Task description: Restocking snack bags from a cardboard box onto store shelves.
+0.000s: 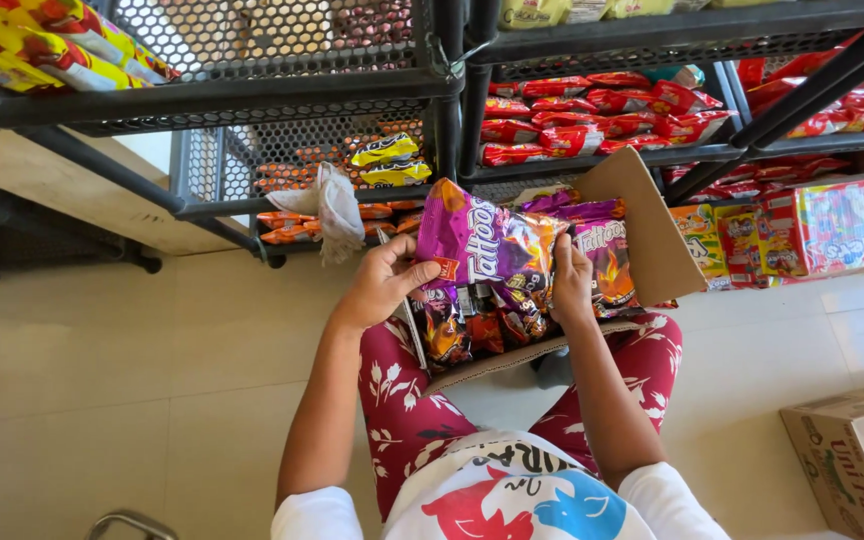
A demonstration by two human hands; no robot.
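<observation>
Hands [384, 282] [570, 285] gripping glossy purple snack bag [482, 240], flame graphics

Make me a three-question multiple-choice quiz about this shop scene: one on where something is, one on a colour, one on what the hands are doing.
1. Where does the open cardboard box rest?
A. On the top shelf
B. On the person's lap
C. On a counter

2. What is the main colour of the snack bag being lifted?
A. Purple
B. Green
C. White

3. What is the state of the two hands?
A. Both empty and apart
B. Both gripping the bag
C. One holds a white cloth

Answers:
1. B, the box sits across the red flower-print trousers.
2. A, the bag's front is purple with flame orange low down.
3. B, the left hand pinches the bag's left edge and the right hand clasps its right side; the white cloth hangs on the shelf rack.
</observation>
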